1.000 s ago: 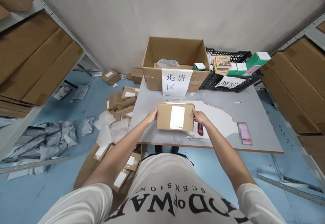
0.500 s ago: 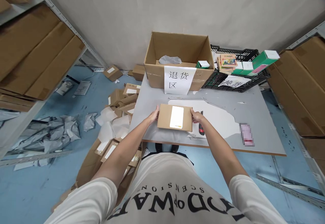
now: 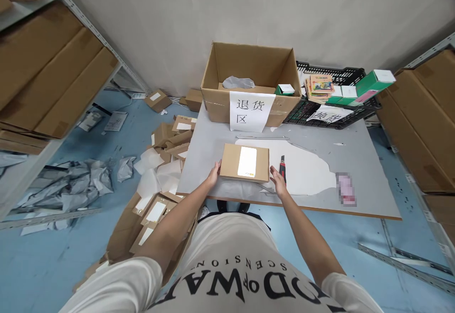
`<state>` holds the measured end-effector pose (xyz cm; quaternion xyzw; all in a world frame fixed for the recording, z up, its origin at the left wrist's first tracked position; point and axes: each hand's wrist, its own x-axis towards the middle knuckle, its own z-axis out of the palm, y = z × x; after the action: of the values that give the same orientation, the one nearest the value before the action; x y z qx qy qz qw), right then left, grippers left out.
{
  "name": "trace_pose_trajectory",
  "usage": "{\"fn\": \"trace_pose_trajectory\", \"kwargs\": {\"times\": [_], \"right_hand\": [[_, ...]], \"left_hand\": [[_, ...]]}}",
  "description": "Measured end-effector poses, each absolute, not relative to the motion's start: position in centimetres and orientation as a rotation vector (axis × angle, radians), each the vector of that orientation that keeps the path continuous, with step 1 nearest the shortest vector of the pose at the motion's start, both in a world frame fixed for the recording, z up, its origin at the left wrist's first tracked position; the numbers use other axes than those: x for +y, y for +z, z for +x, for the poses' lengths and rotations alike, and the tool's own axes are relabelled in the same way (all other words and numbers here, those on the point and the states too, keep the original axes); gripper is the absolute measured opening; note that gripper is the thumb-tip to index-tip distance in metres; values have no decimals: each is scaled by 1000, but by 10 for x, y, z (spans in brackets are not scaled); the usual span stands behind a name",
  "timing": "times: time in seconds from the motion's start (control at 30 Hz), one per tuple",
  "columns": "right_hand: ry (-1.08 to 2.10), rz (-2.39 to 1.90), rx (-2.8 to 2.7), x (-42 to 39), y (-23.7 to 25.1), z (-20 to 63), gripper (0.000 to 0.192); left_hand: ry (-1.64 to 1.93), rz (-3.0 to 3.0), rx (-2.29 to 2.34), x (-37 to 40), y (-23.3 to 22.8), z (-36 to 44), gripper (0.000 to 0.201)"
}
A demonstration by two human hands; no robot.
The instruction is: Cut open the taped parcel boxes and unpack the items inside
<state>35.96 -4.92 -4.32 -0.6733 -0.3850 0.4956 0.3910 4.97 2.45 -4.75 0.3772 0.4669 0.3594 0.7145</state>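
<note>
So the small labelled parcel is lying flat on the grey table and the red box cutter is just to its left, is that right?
Not quite. In the head view the small labelled parcel lies flat on the grey table, but the red box cutter is just to its right, beside the right hand, not the left hand.

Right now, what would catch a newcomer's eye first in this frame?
The small brown parcel with a white label lies flat near the front edge of the grey table, the left hand at its left side and the right hand open just off its right corner, beside a red utility knife. Behind it stands a large open carton bearing a handwritten paper sign. Discarded boxes and wrapping litter the blue floor to the left.
</note>
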Motion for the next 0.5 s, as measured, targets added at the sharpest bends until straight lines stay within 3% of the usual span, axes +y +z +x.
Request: {"fn": "trace_pose_trajectory", "kwargs": {"times": [0.23,0.5], "right_hand": [[1278,-1629,-1233,-79,-63,344,101],[1201,-1770,-1383,-74,-64,333,71]], "left_hand": [[812,1138,1148,-11,-51,38,79],[842,1229,1092,-10,-51,43,80]]}}
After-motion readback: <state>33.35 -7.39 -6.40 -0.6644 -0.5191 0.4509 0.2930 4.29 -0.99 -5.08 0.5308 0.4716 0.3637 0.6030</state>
